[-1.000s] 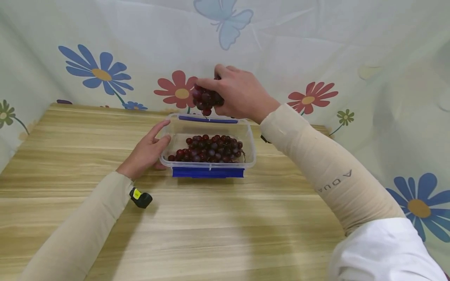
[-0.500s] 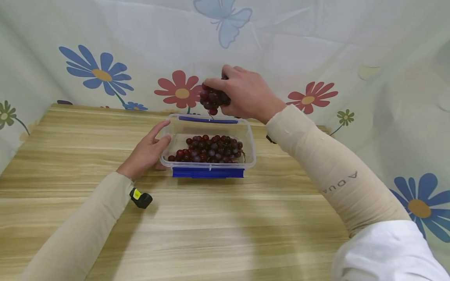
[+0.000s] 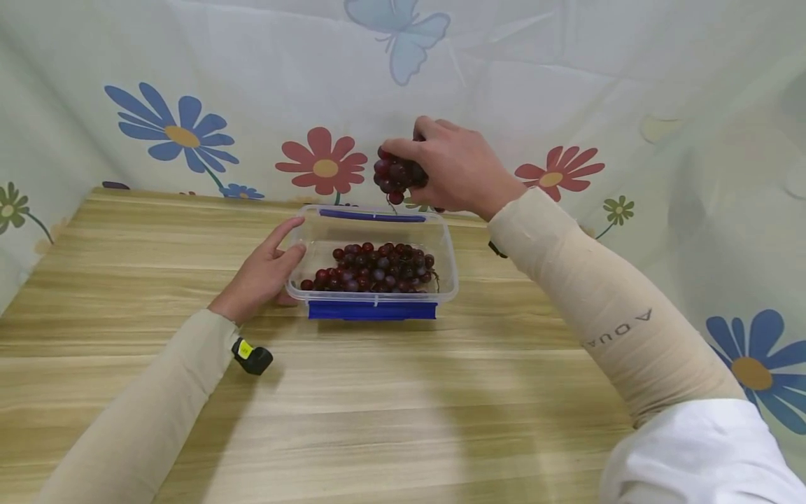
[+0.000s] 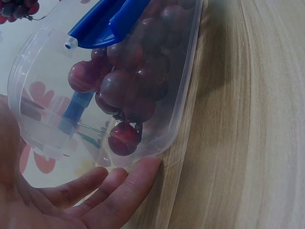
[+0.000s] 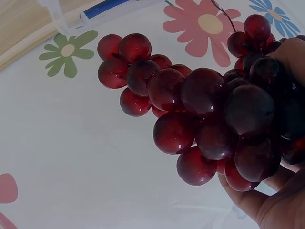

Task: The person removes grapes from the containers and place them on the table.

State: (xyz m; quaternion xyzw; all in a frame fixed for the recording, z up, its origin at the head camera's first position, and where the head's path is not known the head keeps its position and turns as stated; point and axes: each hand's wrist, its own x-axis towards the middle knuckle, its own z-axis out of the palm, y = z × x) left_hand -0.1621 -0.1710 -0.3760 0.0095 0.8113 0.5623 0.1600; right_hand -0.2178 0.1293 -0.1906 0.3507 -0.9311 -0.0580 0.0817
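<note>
In the head view my right hand (image 3: 462, 164) grips a bunch of dark red grapes (image 3: 398, 173), held up above the far right part of a clear plastic container (image 3: 403, 297) with blue clips. The right wrist view shows this bunch (image 5: 205, 109) hanging out past the fingers. My left hand (image 3: 261, 273) touches the container's left end, index finger and thumb spread at the rim. In the left wrist view its fingers (image 4: 126, 191) lie against the end wall from outside, fairly straight. More grapes (image 3: 380, 269) lie inside the container, mostly toward the front and right.
The container stands near the back of a wood-grain table (image 3: 378, 420). Behind the table hangs a pale curtain (image 3: 504, 84) printed with flowers and a butterfly. A black wrist device (image 3: 252, 355) sits at the left sleeve.
My right hand has moved steadily to the right, carrying the grape bunch with it. The left hand and the container have stayed in place.
</note>
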